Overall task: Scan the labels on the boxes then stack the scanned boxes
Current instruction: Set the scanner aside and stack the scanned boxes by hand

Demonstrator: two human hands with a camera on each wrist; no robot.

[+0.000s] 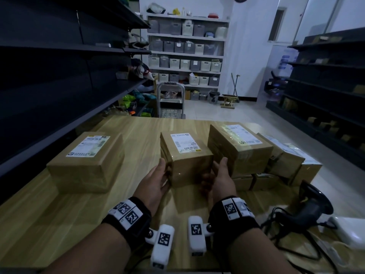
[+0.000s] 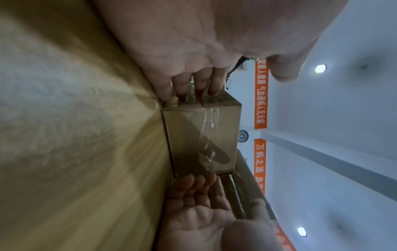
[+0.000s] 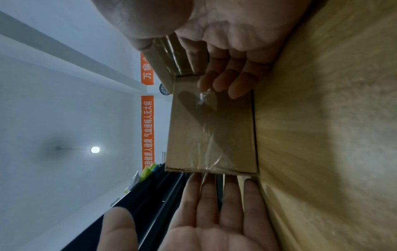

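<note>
A small brown box (image 1: 185, 159) with a white label on top stands in the middle of the wooden table (image 1: 59, 214). My left hand (image 1: 161, 175) lies flat against its left side, fingers straight (image 2: 193, 84). My right hand (image 1: 216, 175) is at its near right corner, thumb up along the side and fingers (image 3: 225, 81) loosely spread over the taped front face (image 3: 212, 132). In the left wrist view the box (image 2: 201, 135) meets the tabletop at its lower edge. A barcode scanner (image 1: 311, 202) lies on the table at the right, out of both hands.
A wider labelled box (image 1: 87, 161) sits alone on the left. On the right, a labelled box (image 1: 239, 149) tops a pile of several more. Cables and a white object (image 1: 347, 230) lie by the scanner. Dark shelving (image 1: 59, 76) runs along the left; a cart (image 1: 170, 101) stands beyond the table.
</note>
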